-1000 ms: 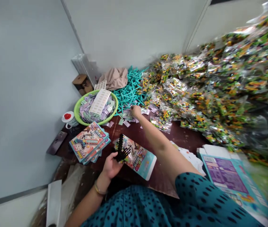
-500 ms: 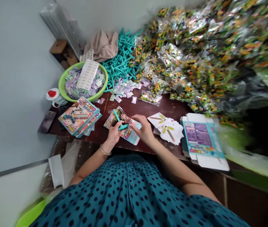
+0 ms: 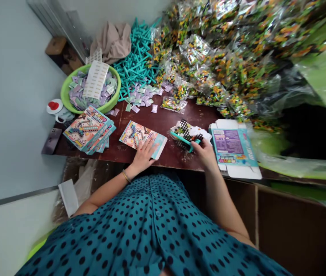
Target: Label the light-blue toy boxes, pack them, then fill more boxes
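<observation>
My left hand (image 3: 143, 155) lies flat, fingers spread, on a colourful printed card (image 3: 141, 137) near the front edge of the dark wooden table (image 3: 163, 119). My right hand (image 3: 205, 150) is closed on a small bundle: a clear bag of black grid pieces (image 3: 186, 135) together with a teal stick (image 3: 183, 140). The bundle rests over a pile of white leaflets (image 3: 199, 132). Just right of it lies a flattened teal and purple box (image 3: 233, 145).
A stack of printed cards (image 3: 88, 130) lies at the left. Behind it stand a green basin of small sachets (image 3: 90, 89), a heap of teal sticks (image 3: 135, 65) and a big pile of clear bags with coloured pieces (image 3: 223, 53). A phone (image 3: 50, 140) lies at the left edge.
My right hand came back from the far sachets, then carried the bag with the teal stick right onto the leaflets. My left hand let go and now presses the card flat.
</observation>
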{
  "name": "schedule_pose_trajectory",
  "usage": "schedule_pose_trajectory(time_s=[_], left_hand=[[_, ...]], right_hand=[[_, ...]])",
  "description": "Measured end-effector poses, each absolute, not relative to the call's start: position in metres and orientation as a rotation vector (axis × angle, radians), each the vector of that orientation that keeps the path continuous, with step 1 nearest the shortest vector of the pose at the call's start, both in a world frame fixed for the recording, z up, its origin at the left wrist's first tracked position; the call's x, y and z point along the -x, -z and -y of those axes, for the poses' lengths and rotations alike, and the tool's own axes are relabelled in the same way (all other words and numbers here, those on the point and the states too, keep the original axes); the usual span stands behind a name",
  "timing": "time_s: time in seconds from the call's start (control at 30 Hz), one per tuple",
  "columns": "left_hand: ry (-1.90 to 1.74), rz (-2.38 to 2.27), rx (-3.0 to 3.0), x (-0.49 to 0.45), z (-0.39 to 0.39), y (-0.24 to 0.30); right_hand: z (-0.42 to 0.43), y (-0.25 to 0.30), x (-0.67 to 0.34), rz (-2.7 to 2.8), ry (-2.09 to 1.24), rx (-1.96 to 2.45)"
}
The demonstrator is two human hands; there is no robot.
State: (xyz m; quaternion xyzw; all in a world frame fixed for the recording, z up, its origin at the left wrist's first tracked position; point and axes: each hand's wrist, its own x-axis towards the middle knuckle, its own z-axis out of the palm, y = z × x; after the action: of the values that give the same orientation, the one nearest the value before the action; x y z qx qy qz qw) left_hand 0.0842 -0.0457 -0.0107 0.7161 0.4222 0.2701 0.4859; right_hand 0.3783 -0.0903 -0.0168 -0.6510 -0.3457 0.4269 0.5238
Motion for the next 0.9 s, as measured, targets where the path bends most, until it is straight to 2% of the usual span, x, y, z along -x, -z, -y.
schedule_pose_trajectory(time_s=[0.07, 0.2, 0.3, 0.4, 0.6, 0.8, 0.9], left_hand=[[-0.728, -1.094, -1.725, -0.075, 0.043, 0.007], [-1.130, -1.167, -1.553, -0.067, 0.031, -0.019], [-1.249, -1.149, -1.497, -0.065, 0.026, -0.037], [-1.189, -1.144, -1.612, -0.067, 0.030, -0.040], [-1.081, -1.213, -1.827, -0.093, 0.043, -0.023], [-1.261, -1.186, -1.642, -0.104, 0.035, -0.027], [-1.314, -1.168, -1.501, -0.097, 0.028, -0.035]], right_hand=[[0.099, 0.006, -0.393, 0.934, -1.112, 1.498], [0.082, -0.006, -0.359, 1.145, -1.375, 1.257], [0.053, -0.009, -0.328, 1.200, -1.389, 1.232], [0.038, -0.021, -0.322, 1.244, -1.302, 1.296], [0.029, -0.059, -0.318, 1.344, -0.883, 1.478], [0.004, -0.044, -0.269, 1.399, -0.962, 1.428], [0.009, -0.037, -0.251, 1.370, -0.708, 1.424]])
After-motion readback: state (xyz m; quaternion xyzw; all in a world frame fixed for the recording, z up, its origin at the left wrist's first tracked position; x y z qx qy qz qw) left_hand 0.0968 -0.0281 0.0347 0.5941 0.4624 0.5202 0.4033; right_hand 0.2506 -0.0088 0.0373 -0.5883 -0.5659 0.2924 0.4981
